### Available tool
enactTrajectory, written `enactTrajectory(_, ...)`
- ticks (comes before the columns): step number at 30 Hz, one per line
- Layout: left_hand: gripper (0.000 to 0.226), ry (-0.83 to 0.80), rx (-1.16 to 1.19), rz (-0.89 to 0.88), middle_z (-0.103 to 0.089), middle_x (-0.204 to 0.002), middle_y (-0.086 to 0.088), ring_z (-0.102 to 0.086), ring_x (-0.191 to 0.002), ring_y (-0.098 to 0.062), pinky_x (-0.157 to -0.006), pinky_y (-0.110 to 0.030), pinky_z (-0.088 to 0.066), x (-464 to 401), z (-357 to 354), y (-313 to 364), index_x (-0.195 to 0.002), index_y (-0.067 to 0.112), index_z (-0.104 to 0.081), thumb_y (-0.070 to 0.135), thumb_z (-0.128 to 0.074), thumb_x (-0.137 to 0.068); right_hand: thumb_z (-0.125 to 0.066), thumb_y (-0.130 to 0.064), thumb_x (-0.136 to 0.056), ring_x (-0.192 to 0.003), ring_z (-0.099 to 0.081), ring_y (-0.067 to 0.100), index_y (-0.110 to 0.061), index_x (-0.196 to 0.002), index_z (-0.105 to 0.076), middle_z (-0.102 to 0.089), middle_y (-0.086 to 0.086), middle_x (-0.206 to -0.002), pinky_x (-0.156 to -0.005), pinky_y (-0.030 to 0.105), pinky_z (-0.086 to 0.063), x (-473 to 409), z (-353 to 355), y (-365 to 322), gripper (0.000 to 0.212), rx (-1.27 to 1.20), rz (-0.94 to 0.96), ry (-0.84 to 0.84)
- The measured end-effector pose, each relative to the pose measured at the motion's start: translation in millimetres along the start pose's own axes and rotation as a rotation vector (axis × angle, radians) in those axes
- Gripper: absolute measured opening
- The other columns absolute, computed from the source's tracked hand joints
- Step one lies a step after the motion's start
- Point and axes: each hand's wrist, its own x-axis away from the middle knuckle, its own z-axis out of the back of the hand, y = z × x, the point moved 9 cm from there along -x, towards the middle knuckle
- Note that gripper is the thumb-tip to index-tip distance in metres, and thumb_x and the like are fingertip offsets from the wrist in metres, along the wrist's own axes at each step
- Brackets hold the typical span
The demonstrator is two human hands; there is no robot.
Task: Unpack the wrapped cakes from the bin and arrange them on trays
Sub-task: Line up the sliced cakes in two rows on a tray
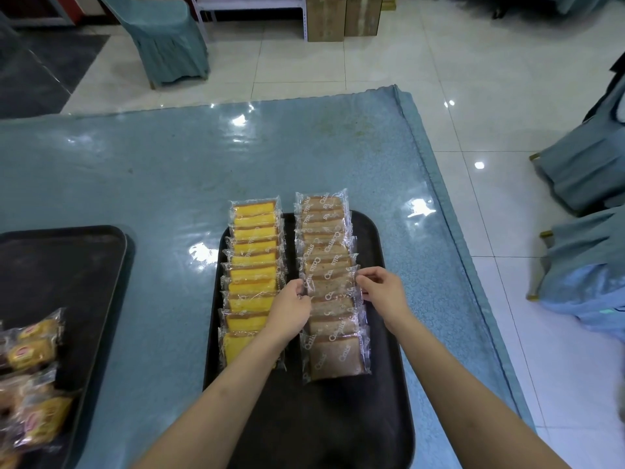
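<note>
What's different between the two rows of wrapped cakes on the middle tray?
The left row holds bright yellow cakes; the right row holds pale brown ones. The right row starts farther up, past the far rim of the tray, and its wrappers carry more visible white lettering. Both hands, left hand and right hand, pinch a wrapper in the right row; the left row is untouched. Both rows overlap like shingles in clear wrappers.

I have both forearms extended forward, converging. My left grip (293, 301) and right grip (378, 287) face each other, fingers curled in a pinch.
</note>
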Motion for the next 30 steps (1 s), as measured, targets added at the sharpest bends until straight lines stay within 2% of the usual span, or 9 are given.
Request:
enactTrajectory(5,0.052,0.000,0.033,-0.013,-0.047,-0.158,0.000,-0.051,-0.135,-0.015,-0.092,-0.015,-0.040,-1.6,1.7,3.3,-0.158,0.016,-0.039,0.007,-0.042,-0.106,-0.079,-0.018,-0.093,-0.095,-0.072,0.014,-0.020,-0.100,-0.076,-0.077,-0.003,-0.097,-0.091,0.039,-0.062,-4.1,-0.9,2.3,0.008,0.061,0.010,0.022)
enactTrajectory(8,0.052,0.009,0.075,-0.034,-0.053,-0.150,0.004,-0.057,-0.096,0.003,-0.063,-0.007,-0.038,-1.6,1.6,5.5,-0.157,0.018,-0.040,0.006,-0.041,-0.106,-0.081,-0.017,-0.091,-0.095,-0.072,0.015,-0.018,-0.101,-0.075,-0.076,-0.001,-0.097,-0.091,0.039,-0.062,-3.8,-1.7,3.0,0.011,0.069,0.009,0.035)
enactTrajectory(11,0.056,0.022,0.104,-0.029,-0.055,-0.145,0.006,-0.052,-0.086,0.006,-0.065,-0.012,-0.041,-0.3,1.0,3.6,-0.159,0.020,-0.036,0.004,-0.042,-0.105,-0.081,-0.016,-0.091,-0.094,-0.072,0.015,-0.017,-0.101,-0.075,-0.076,-0.001,-0.097,-0.089,0.037,-0.062,-4.1,-3.3,0.9,0.012,0.073,0.016,0.041)
enactTrajectory(14,0.056,0.042,0.098,-0.027,-0.052,-0.152,0.003,-0.059,-0.112,-0.004,-0.072,-0.015,-0.044,0.4,2.4,0.6,-0.156,0.022,-0.039,0.002,-0.043,-0.104,-0.080,-0.015,-0.091,-0.093,-0.072,0.014,-0.018,-0.100,-0.075,-0.076,-0.001,-0.096,-0.087,0.034,-0.061,-4.1,-4.5,-1.7,0.011,0.077,0.025,0.047)
enactTrajectory(17,0.055,0.049,0.089,-0.029,-0.051,-0.154,0.002,-0.052,-0.134,-0.014,-0.091,-0.022,-0.048,2.5,2.6,-1.0,-0.155,0.022,-0.041,0.001,-0.042,-0.104,-0.080,-0.014,-0.091,-0.093,-0.072,0.015,-0.016,-0.100,-0.075,-0.076,-0.001,-0.095,-0.085,0.031,-0.060,-3.5,-4.1,-1.1,0.010,0.082,0.026,0.054)
enactTrajectory(19,0.051,0.050,0.084,-0.040,-0.050,-0.153,0.004,-0.053,-0.127,-0.008,-0.084,-0.013,-0.043,4.7,2.4,-0.4,-0.153,0.021,-0.042,0.003,-0.042,-0.106,-0.080,-0.014,-0.092,-0.093,-0.071,0.014,-0.015,-0.102,-0.074,-0.075,0.000,-0.097,-0.083,0.028,-0.059,-2.9,-4.7,-0.4,0.012,0.082,0.020,0.055)
enactTrajectory(23,0.049,0.039,0.090,-0.043,-0.053,-0.128,0.009,-0.047,-0.075,0.004,-0.053,-0.002,-0.040,4.3,-0.2,-0.4,-0.156,0.019,-0.040,0.007,-0.042,-0.108,-0.079,-0.013,-0.092,-0.091,-0.070,0.013,-0.014,-0.103,-0.074,-0.074,0.000,-0.096,-0.073,0.020,-0.053,-1.7,-8.3,-1.5,0.012,0.079,0.011,0.068)
enactTrajectory(25,0.052,0.031,0.069,-0.042,-0.057,-0.135,0.004,-0.046,-0.074,0.004,-0.053,-0.003,-0.041,2.3,-1.5,-0.2,-0.159,0.019,-0.037,0.008,-0.043,-0.109,-0.079,-0.013,-0.092,-0.090,-0.070,0.014,-0.013,-0.103,-0.073,-0.074,0.000,-0.095,-0.070,0.020,-0.052,-1.5,-8.7,-1.7,0.012,0.072,0.010,0.073)
enactTrajectory(30,0.052,0.010,0.042,-0.074,-0.052,-0.152,0.001,-0.050,-0.097,0.000,-0.071,-0.010,-0.042,2.2,0.9,6.4,-0.160,0.019,-0.037,0.008,-0.042,-0.109,-0.081,-0.015,-0.091,-0.089,-0.070,0.013,-0.012,-0.102,-0.074,-0.074,0.001,-0.095,-0.070,0.018,-0.050,-1.5,-7.5,0.3,0.013,0.070,0.004,0.081)
